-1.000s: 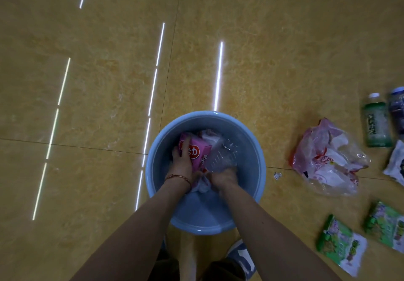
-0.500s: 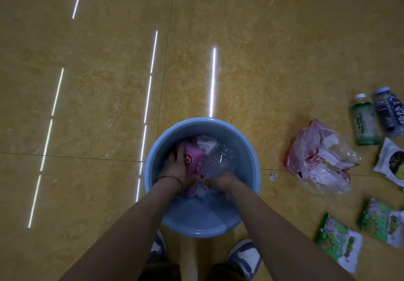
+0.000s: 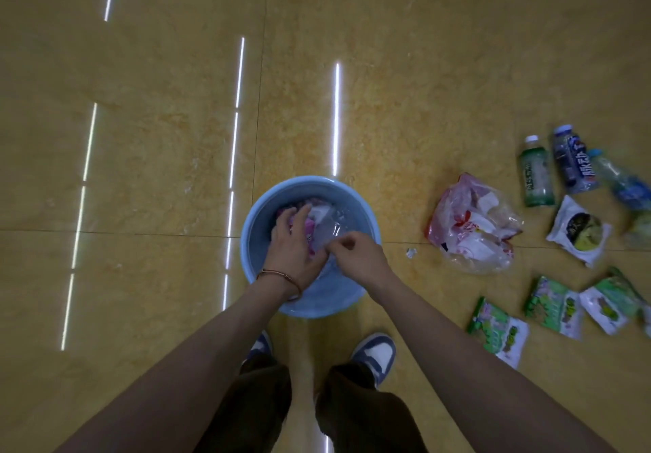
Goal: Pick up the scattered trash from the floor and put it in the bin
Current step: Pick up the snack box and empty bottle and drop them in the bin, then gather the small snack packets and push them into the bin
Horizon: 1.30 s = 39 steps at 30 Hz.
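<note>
Left hand [image 3: 294, 244]: flat, fingers straight, lying on the pink pack [image 3: 310, 237] inside the bin [image 3: 310, 180].
Right hand [image 3: 355, 255]: fingers curled just over the clear bottle [image 3: 329, 223]. I cannot tell if I pinch it or hold nothing.
Could go wrong, the pile: it looks puffy. If I let go fast, I think the clear bottle may spring up and hop over the rim.
Could go wrong, the bin: it looks light. If I lean on one side, it may tip or slide on the shiny floor [image 3: 176, 135].
Could go wrong, the scrap [image 3: 410, 252]: it is tiny, so I could miss it.
Trash in the bin: right under both my hands, touching the left one.
Scrap: on the floor, near the bin, on my right hand's side.
Bag [image 3: 472, 227]: past the scrap, farther right.
Green packs [image 3: 498, 329], white pack [image 3: 577, 230], bottles [image 3: 535, 177]: farthest right, well apart from both hands, all on the floor, not yet picked up.
</note>
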Motion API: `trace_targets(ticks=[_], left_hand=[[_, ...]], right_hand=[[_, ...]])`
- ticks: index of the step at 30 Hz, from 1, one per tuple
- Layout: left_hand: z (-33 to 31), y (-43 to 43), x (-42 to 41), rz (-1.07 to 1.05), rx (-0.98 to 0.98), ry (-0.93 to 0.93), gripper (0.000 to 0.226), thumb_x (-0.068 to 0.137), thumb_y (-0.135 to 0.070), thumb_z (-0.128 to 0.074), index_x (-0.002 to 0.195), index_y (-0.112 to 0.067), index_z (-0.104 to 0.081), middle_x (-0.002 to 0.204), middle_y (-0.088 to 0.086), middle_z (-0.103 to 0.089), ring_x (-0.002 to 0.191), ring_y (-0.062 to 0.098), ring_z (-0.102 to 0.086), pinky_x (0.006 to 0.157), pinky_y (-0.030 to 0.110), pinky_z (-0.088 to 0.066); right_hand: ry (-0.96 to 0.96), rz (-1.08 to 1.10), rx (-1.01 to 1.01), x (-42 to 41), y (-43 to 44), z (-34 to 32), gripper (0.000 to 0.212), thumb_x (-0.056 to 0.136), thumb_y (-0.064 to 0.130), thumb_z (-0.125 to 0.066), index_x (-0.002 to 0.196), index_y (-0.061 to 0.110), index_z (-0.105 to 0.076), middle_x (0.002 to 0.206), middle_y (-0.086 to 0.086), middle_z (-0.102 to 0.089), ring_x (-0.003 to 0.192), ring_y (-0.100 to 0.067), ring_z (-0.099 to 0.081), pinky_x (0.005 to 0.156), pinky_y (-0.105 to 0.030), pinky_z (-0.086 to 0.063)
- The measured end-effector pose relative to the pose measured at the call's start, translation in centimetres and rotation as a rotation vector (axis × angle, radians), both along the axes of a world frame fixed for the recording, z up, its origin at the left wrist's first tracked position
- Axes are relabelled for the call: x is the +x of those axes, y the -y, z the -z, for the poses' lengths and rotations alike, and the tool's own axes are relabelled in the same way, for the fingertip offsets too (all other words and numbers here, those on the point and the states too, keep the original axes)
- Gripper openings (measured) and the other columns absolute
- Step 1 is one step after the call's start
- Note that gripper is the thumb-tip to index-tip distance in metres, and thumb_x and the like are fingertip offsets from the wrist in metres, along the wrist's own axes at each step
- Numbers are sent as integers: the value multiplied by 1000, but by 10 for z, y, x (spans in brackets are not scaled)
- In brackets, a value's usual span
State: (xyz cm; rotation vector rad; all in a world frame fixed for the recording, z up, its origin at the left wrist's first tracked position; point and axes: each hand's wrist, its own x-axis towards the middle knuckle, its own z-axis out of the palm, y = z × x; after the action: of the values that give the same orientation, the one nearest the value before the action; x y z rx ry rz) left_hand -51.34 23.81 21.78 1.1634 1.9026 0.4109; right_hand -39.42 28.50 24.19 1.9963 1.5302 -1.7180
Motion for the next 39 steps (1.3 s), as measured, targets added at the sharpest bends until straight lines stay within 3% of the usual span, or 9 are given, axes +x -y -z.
trace_targets(ticks=[3, 6, 9, 20, 23, 28, 32, 35, 39], left_hand=[[-67, -10, 10, -24, 91, 32, 72, 81, -43, -52, 142, -15, -27, 142, 14, -28, 131, 28, -30, 110, 36, -26], [-142, -27, 21, -4, 166, 47, 62, 87, -35, -56, 140, -13, -32, 138, 15, -31, 126, 28, -36, 108, 39, -32], [-217, -42, 31, 73, 232, 66, 52, 88, -26, -58, 135, -14, -39, 134, 13, -34, 124, 25, -38, 102, 30, -34], [-441, -76, 95, 343, 417, 148, 45, 89, -24, -57, 132, -15, -46, 130, 5, -45, 120, 16, -45, 100, 26, -35], [-485, -77, 136, 417, 509, 190, 40, 90, -25, -55, 129, -16, -49, 129, 3, -49, 119, 15, -47, 99, 24, -35], [-551, -66, 221, 555, 582, 293, 33, 92, -28, -50, 124, -19, -53, 127, -1, -49, 115, 10, -47, 94, 17, -32], [-592, -51, 296, 671, 633, 369, 42, 88, -43, -44, 122, -22, -55, 127, -4, -49, 116, 7, -47, 97, 18, -32], [-611, -37, 354, 773, 652, 416, 40, 88, -44, -43, 121, -24, -55, 126, -4, -48, 115, 9, -48, 90, 6, -32], [-622, -12, 423, 908, 643, 452, 42, 87, -46, -42, 122, -25, -54, 126, -6, -48, 114, 9, -48, 90, 17, -33]], right_hand=[[-66, 97, 130, 14, -6, -62, 25, 89, 33, -59, 102, 13, -67, 99, 4, -68, 93, -9, -60, 79, -21, -45], [-118, 177, 205, 30, -16, -131, 20, 89, 32, -60, 101, 16, -65, 99, 6, -66, 88, -3, -59, 67, -8, -40], [-135, 260, 292, 45, -24, -201, 16, 90, 32, -61, 99, 18, -63, 96, 7, -66, 83, -1, -59, 62, -2, -41], [-185, 598, 571, 141, -14, -429, 31, 91, 34, -59, 118, 20, -55, 115, 8, -58, 87, 11, -53, 67, -7, -44], [-175, 676, 651, 185, -2, -475, 32, 92, 34, -58, 119, 19, -54, 116, 9, -57, 88, 11, -54, 67, -11, -46], [-148, 757, 755, 266, 40, -534, 30, 91, 37, -58, 118, 24, -55, 109, 15, -57, 92, 11, -54, 66, -1, -42], [-89, 786, 831, 337, 79, -573, 29, 92, 37, -57, 118, 26, -53, 113, 11, -57, 94, 8, -54, 65, 1, -40], [-31, 847, 886, 388, 114, -596, 34, 92, 37, -56, 122, 23, -52, 115, 8, -57, 98, 3, -55, 65, 0, -41], [40, 959, 926, 444, 159, -610, 36, 91, 37, -58, 124, 22, -53, 116, 7, -58, 97, 3, -56, 66, 0, -42]])
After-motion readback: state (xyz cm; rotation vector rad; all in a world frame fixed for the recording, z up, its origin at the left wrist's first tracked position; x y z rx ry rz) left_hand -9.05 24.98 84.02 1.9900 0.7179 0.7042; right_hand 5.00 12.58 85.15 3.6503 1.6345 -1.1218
